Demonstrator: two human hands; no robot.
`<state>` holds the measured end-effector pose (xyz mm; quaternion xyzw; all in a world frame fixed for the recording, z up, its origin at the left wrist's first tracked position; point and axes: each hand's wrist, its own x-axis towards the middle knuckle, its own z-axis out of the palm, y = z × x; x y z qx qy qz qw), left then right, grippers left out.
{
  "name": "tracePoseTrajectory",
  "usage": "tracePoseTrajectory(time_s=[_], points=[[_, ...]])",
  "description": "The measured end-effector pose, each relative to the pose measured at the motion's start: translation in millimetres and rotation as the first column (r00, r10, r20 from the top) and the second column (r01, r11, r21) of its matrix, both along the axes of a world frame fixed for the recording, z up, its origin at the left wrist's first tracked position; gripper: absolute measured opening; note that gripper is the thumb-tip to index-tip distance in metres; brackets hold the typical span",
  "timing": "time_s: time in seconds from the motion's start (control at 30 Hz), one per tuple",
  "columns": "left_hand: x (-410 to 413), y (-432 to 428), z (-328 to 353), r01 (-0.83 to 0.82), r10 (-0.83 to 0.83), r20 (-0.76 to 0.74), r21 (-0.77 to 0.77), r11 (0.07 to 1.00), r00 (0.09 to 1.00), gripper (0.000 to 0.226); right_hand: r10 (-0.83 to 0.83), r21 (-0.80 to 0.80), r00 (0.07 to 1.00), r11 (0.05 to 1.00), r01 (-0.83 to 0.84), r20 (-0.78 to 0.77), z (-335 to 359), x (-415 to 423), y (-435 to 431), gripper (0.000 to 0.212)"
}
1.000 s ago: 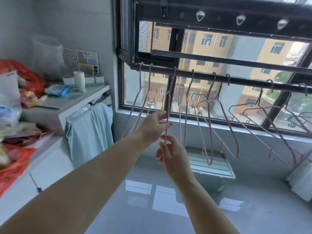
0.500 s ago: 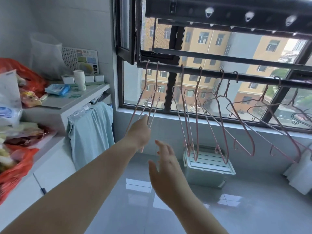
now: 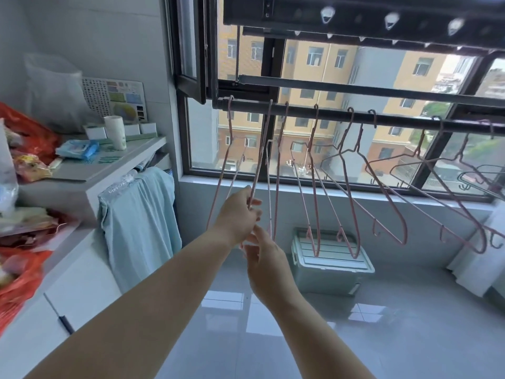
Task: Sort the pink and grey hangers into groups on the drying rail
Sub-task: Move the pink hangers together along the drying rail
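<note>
Left hand [image 3: 236, 216] at frame centre, grip narrow, pinching one arm of a pink hanger [image 3: 257, 165]. Its hook sits on the drying rail [image 3: 333, 115] near 12 o'clock. Likely reason: steady it and slide it toward the rail end at 11 o'clock, to bunch the pinks. Right hand [image 3: 266, 255] is just below, at 6 o'clock of the left, fingers up by the same hanger's lower end. Can't tell if its grip holds or only touches; probably damping swing. Other pink hangers [image 3: 314, 187] are strung out toward 3 o'clock, tilted and apart. Grey hangers [image 3: 463, 178] are at the far 3 o'clock edge, near pinks. Sorting looks unfinished.
</note>
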<state>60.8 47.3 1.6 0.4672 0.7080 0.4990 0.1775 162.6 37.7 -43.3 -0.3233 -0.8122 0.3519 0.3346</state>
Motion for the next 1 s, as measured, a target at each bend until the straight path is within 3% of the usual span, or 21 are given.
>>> tracePoseTrajectory(time_s=[0.2, 0.5, 0.6, 0.67, 0.73, 0.8, 0.83, 0.9, 1.0], points=[[10.0, 6.0, -6.0, -0.076, 0.064, 0.12, 0.094, 0.993, 0.991, 0.038, 0.001, 0.012, 0.998, 1.0, -0.001, -0.065, 0.6, 3.0, 0.8, 0.027], [5.0, 8.4, -11.2, -0.118, 0.108, 0.094, 0.114, 0.986, 0.99, 0.033, 0.036, -0.014, 0.997, 0.999, -0.037, -0.065, 4.7, 2.0, 0.3, 0.029], [2.2, 6.6, -11.8, -0.135, 0.126, 0.087, 0.103, 0.985, 0.988, 0.034, -0.019, 0.062, 0.994, 0.998, 0.026, -0.111, 9.7, 11.4, 2.3, 0.036], [0.4, 6.2, -12.9, -0.165, 0.164, 0.005, 0.046, 0.985, 0.986, 0.036, -0.128, 0.147, 0.963, 0.975, 0.166, -0.239, 18.8, 24.9, 13.5, 0.034], [3.6, 6.1, -13.5, -0.252, 0.253, -0.204, 0.031, 0.967, 0.946, 0.049, -0.262, 0.193, 0.922, 0.926, 0.324, -0.286, 25.2, 39.2, 33.5, 0.034], [18.1, 4.1, -4.7, -0.212, 0.291, -0.36, 0.243, 0.947, 0.886, 0.055, -0.373, 0.141, 0.91, 0.906, 0.399, -0.183, 26.1, 49.2, 55.6, 0.041], [26.9, 5.6, 1.2, -0.134, 0.262, -0.395, 0.322, 0.937, 0.881, 0.054, -0.382, 0.07, 0.919, 0.919, 0.389, -0.098, 24.9, 51.3, 64.3, 0.046], [43.0, 12.2, 12.3, 0.023, 0.106, -0.357, 0.337, 0.941, 0.928, 0.051, -0.327, -0.09, 0.945, 0.941, 0.327, 0.01, 18.7, 52.2, 75.2, 0.049], [59.9, 29.2, 21.1, 0.155, -0.119, -0.226, 0.149, 0.976, 0.967, 0.05, -0.241, -0.235, 0.969, 0.946, 0.222, -0.053, 8.5, 51.2, 79.9, 0.039]])
